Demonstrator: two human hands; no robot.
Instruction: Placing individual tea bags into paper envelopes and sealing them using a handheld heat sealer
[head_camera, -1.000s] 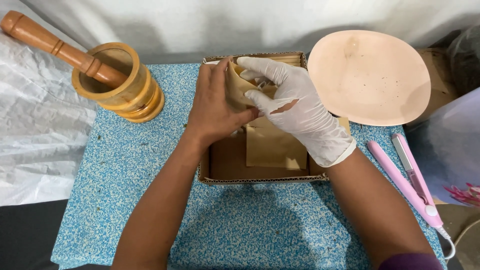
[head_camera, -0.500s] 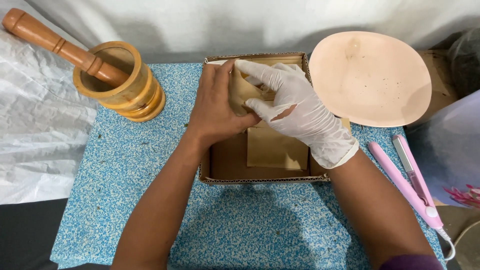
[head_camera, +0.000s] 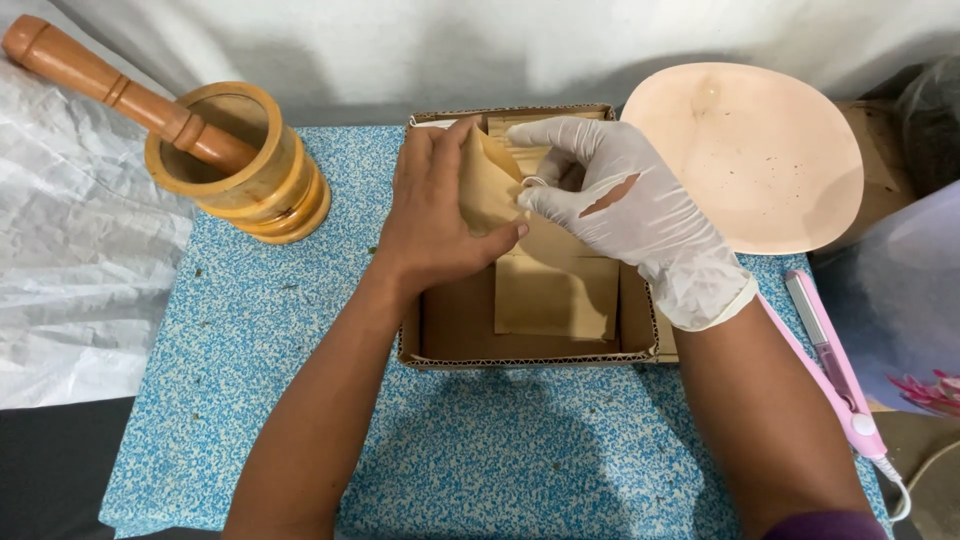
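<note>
Two hands (head_camera: 530, 205) now lifting brown pouch (head_camera: 490, 185) higher, above cardboard box (head_camera: 450, 330)

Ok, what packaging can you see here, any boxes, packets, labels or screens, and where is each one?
Cardboard box: middle of the blue speckled mat, open, shallow, brown, rectangular.
Paper packets: inside the box, flat, plain tan, rectangular.
Held packet: over the box, tan, between the bare left hand and the gloved right hand.
No labels or screens visible.

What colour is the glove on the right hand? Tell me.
White, with a tear across the back; the glove shows best in the head view.
</note>
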